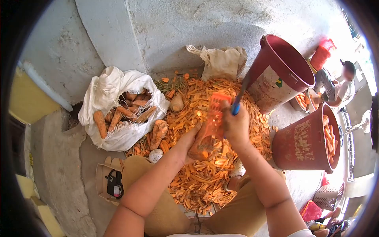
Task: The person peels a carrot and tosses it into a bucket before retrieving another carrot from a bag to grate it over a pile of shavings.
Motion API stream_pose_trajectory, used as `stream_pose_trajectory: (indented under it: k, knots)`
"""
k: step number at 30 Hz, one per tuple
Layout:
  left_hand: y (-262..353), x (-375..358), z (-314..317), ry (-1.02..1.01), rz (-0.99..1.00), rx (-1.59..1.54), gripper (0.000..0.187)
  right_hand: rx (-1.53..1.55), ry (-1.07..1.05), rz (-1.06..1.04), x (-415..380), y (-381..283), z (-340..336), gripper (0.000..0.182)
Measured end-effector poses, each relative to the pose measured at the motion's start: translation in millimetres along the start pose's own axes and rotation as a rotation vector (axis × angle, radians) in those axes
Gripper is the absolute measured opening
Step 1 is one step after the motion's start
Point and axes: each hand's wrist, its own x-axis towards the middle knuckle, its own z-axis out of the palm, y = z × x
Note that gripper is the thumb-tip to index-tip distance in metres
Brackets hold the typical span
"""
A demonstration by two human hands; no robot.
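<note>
Firmly: carrot (203, 144) in left hand (190, 139) fingers, peeler (219, 106) in right hand (236, 123)

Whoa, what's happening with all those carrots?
A person sits on the floor peeling a carrot. The left hand holds it, and the right hand works an orange peeler along it. Peelings lie heaped below. A white sack holds unpeeled carrots, and a red bucket holds peeled ones.
</note>
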Motion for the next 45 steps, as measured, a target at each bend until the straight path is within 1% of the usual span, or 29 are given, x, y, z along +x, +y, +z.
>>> stream_pose_trajectory:
  k: [2,5,6,8,9,11,12,13,15,16,19,21,22,23,26,29,32,34,35,36,37,38,39,40,43,44,45]
  knots:
    - [-3.5,13.6,-12.9,-0.044,0.023,0.004,0.031,-0.088,-0.084,-0.016,-7.2,3.1,4.0,0.02]
    - [-1.1,-1.1,8.1,-0.015,-0.006,-0.094,0.026,-0.18,-0.094,0.031,-10.3,3.9,6.5,0.021]
    - [-2.3,0.0,8.3,-0.004,0.002,-0.092,0.027,-0.192,-0.077,-0.005,-10.1,6.6,6.9,0.021]
    - [-5.4,1.9,7.8,0.018,0.016,-0.087,0.03,-0.279,-0.015,-0.109,-6.7,14.8,7.1,0.021]
    - [-5.1,0.0,6.4,-0.062,-0.01,0.023,0.031,-0.322,0.016,-0.161,-3.4,20.7,7.0,0.021]
    - [-3.9,-6.8,2.4,-0.221,-0.062,0.241,0.034,-0.291,0.224,-0.09,32.1,39.6,-5.6,0.021]
    - [-10.8,1.4,-7.8,-0.241,-0.07,0.229,0.04,-0.32,0.311,-0.134,50.2,48.9,-17.7,0.021]
    - [-11.2,0.5,-6.5,-0.181,-0.077,0.233,0.04,-0.347,0.399,-0.176,64.7,58.3,-30.6,0.021]
    - [-10.2,-4.1,-1.1,-0.057,-0.076,0.239,0.04,-0.171,0.433,-0.106,83.8,74.0,-46.5,0.019]
    - [-5.6,-9.7,9.2,0.11,-0.045,0.169,0.041,-0.068,0.351,-0.062,74.4,58.5,-44.5,0.019]
    - [3.8,-7.4,-0.1,0.15,0.0,0.125,0.041,-0.036,0.172,-0.115,29.7,21.6,-18.2,0.019]
    - [3.8,-2.4,-10.2,0.081,0.056,0.066,0.036,0.01,0.067,-0.033,1.1,1.3,-3.6,0.02]
    - [4.3,-0.1,-13.6,0.038,0.074,0.065,0.034,-0.048,-0.013,-0.093,-1.4,11.9,0.5,0.017]
    - [4.3,1.4,-16.0,-0.006,0.091,0.063,0.032,-0.076,-0.028,-0.081,-5.7,9.9,3.2,0.017]
    - [1.5,7.4,-14.1,0.025,0.077,0.04,0.029,-0.16,-0.055,-0.048,-13.9,2.6,11.3,0.019]
    - [-0.4,1.0,-1.4,0.016,0.093,-0.002,0.028,-0.248,-0.03,-0.097,-13.3,3.2,13.0,0.019]
    - [-1.5,-6.4,6.9,0.126,0.109,0.216,0.032,-0.365,0.054,-0.21,-6.3,20.1,16.4,0.018]
    - [-5.1,-14.9,12.0,0.091,0.034,0.341,0.035,-0.339,0.204,-0.143,24.1,28.8,0.4,0.016]
    - [-8.3,-18.0,11.2,0.074,-0.007,0.402,0.036,-0.366,0.29,-0.141,40.9,39.6,-11.1,0.013]
    - [-11.1,-13.2,0.2,-0.022,0.012,0.51,0.04,-0.422,0.404,-0.141,54.3,45.7,-21.2,0.013]
    - [-9.9,-14.0,-0.7,-0.019,-0.002,0.438,0.04,-0.317,0.44,-0.116,64.8,52.8,-30.1,0.015]
    - [-7.4,-14.7,-1.3,-0.015,-0.013,0.365,0.04,-0.23,0.397,-0.079,70.5,60.2,-35.8,0.017]
    - [-4.9,-15.5,-2.5,-0.011,-0.024,0.289,0.04,-0.145,0.35,-0.041,69.5,52.9,-38.1,0.018]
    - [0.1,-12.7,-6.8,0.044,-0.079,0.222,0.039,-0.132,0.291,-0.055,59.8,43.6,-31.8,0.019]
    - [5.7,-14.1,-4.6,-0.017,0.057,0.061,0.036,-0.045,0.072,-0.052,12.3,11.0,-3.9,0.018]
    - [6.4,-13.6,-4.5,0.035,0.092,0.135,0.033,-0.016,0.02,0.016,0.4,1.0,2.9,0.018]
    - [6.1,-11.4,-5.4,0.005,0.088,0.114,0.032,-0.041,-0.014,-0.006,-5.8,1.1,6.9,0.018]
